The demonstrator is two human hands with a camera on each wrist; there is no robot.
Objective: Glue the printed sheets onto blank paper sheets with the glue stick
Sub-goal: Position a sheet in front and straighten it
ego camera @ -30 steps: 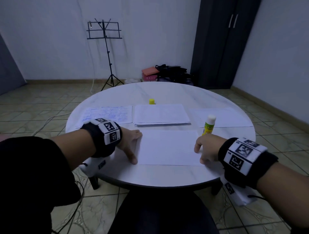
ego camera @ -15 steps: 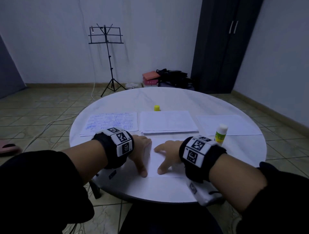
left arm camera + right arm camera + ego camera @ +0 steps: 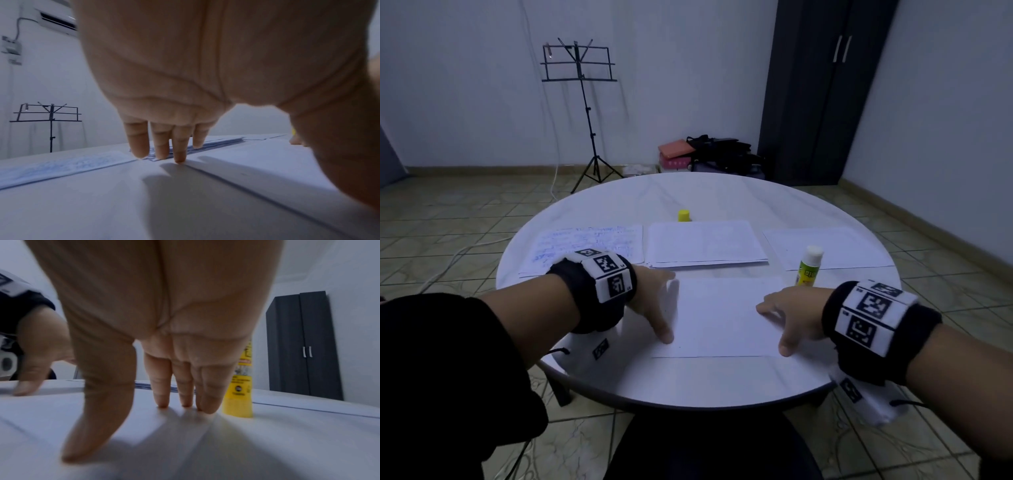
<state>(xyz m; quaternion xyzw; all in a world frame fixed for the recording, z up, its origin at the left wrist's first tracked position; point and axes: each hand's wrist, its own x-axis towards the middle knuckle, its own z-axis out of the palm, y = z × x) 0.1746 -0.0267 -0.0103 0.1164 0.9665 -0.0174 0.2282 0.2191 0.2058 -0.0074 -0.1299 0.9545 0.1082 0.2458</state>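
Nearest the front edge of the round table, a white sheet lies flat with both hands on it: the left hand presses its left edge with straight fingers, thumb toward the near corner, and the right hand lies spread on its right side, fingers extended, neither hand gripping anything. Whether a printed sheet lies under this one I cannot tell; it looks blank from above. The sheet's near edge sits close to the table's rim, so a push toward the body would likely slide it off, and uneven pressing could skew or wrinkle it. Just past the right hand's fingers the glue stick stands upright and uncapped, near the sheet's far right corner; a careless sweep of that hand could tip it and smear glue. Beyond lie three more papers in a row: a written sheet left, a stack centre, a single sheet right. The yellow cap stands behind the stack. Bare surface lies farther back.
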